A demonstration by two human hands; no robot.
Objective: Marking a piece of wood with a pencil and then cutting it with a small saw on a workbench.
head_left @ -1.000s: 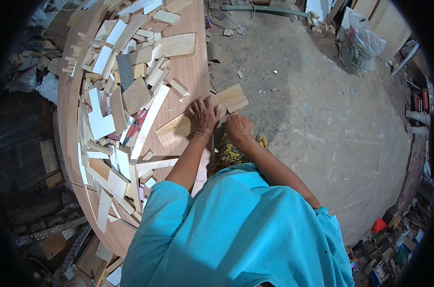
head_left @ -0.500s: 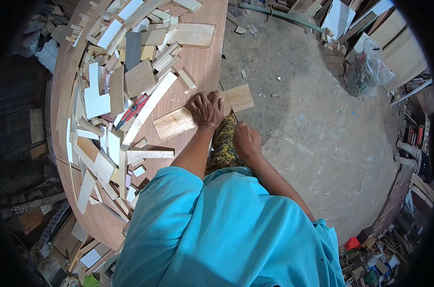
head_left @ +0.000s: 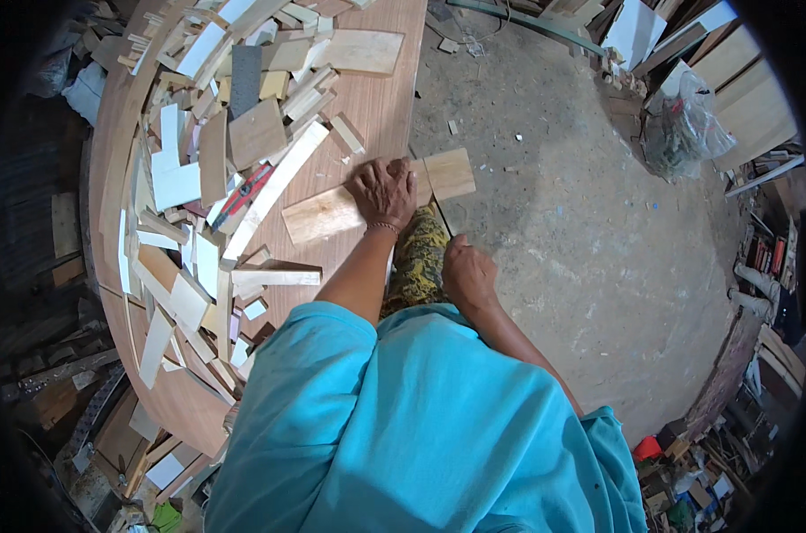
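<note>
A light wooden board (head_left: pixel 321 216) lies across the table's right edge, its right end (head_left: pixel 452 172) jutting out over the floor. My left hand (head_left: pixel 385 191) presses down on the middle of it, fingers bent toward its far edge. A dark cut line crosses the board just right of that hand. My right hand (head_left: pixel 470 274) is a closed fist, off the table's edge and nearer my body. From it a handsaw's thin dark blade (head_left: pixel 443 219), seen edge-on, runs up to the cut line. Its handle is hidden in the fist.
Wood offcuts (head_left: pixel 259 133) crowd the table (head_left: pixel 381 102) to the left, with red-handled pliers (head_left: pixel 245 197) among them. My patterned trouser leg (head_left: pixel 419 258) is beneath the board. A clear plastic bag (head_left: pixel 687 133) and leaning panels (head_left: pixel 749 98) stand across the concrete floor (head_left: pixel 580 266).
My right fist has drawn back slightly toward my body and to the right, baring more of the saw blade. My left hand stays on the board. The whole view has shifted slightly.
</note>
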